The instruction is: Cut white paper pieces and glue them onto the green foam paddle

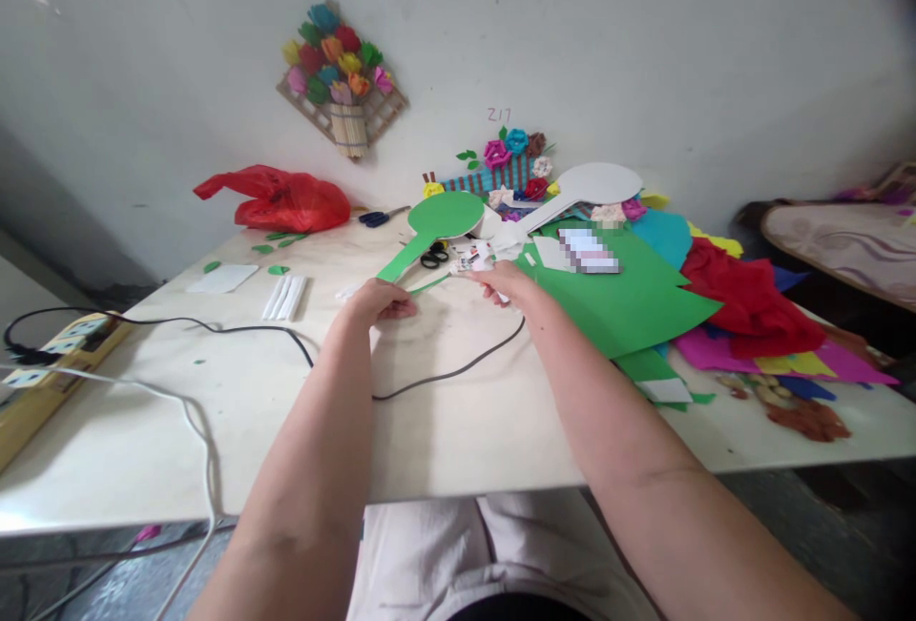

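Note:
My left hand (pixel 390 300) is closed at the lower end of a green paddle-shaped card (pixel 445 217), which has a round head and a straight handle. Its fingertips are partly hidden. My right hand (pixel 507 283) is wrapped around a white, patterned glue gun (pixel 472 258), with a dark cord (pixel 450 377) running from below that hand. Between the hands lies a thin green strip (pixel 430 284). Just beyond them are dark-handled scissors (pixel 434 256). A white paddle-shaped card (pixel 599 184) rests farther back on the right.
Green sheets (pixel 608 301), a phone (pixel 589 250) and red crepe paper (pixel 751 301) crowd the right side. On the left are white sticks (pixel 286 298), a red plastic bag (pixel 286 201) and a power strip (pixel 61 363). Blue-handled scissors (pixel 383 217) lie near the wall.

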`<state>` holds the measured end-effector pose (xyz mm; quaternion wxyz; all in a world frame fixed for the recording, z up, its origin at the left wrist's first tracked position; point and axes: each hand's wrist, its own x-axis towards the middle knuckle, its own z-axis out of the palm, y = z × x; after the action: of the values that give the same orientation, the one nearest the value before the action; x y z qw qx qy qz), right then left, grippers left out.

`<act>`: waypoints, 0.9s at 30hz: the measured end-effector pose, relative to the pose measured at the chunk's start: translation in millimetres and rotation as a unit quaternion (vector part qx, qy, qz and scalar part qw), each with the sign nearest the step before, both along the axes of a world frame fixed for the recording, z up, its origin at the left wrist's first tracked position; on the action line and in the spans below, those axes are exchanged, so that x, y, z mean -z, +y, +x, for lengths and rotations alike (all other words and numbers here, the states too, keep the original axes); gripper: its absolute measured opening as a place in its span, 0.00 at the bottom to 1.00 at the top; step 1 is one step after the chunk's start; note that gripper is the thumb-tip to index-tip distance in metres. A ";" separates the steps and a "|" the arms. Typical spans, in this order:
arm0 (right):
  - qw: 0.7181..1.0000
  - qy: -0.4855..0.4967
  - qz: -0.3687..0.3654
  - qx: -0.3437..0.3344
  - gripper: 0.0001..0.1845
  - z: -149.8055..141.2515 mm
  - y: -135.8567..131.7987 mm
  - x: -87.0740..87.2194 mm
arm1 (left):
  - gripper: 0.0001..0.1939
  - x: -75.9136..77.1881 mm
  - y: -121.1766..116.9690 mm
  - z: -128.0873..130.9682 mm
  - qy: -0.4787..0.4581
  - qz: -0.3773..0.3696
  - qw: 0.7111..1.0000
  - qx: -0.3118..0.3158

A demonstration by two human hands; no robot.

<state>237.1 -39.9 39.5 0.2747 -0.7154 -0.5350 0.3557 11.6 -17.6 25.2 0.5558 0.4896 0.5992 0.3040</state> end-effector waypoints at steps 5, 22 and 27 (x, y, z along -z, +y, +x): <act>1.000 -0.003 0.007 0.014 0.19 5.5 2.8 -0.2 | 0.04 -2.9 -3.1 1.7 0.008 -0.002 1.000 -0.007; 1.000 -0.023 0.001 0.000 0.21 -2.0 0.6 0.2 | 0.02 0.2 -0.2 1.0 0.003 0.005 1.000 -0.003; 1.000 -0.027 0.004 0.009 0.19 2.1 1.9 -1.2 | 0.03 0.2 -0.2 1.0 0.004 0.004 1.000 -0.004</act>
<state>239.1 -38.0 40.7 0.2663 -0.7281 -0.5374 0.3318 12.6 -17.8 25.0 0.5503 0.4907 0.6017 0.3071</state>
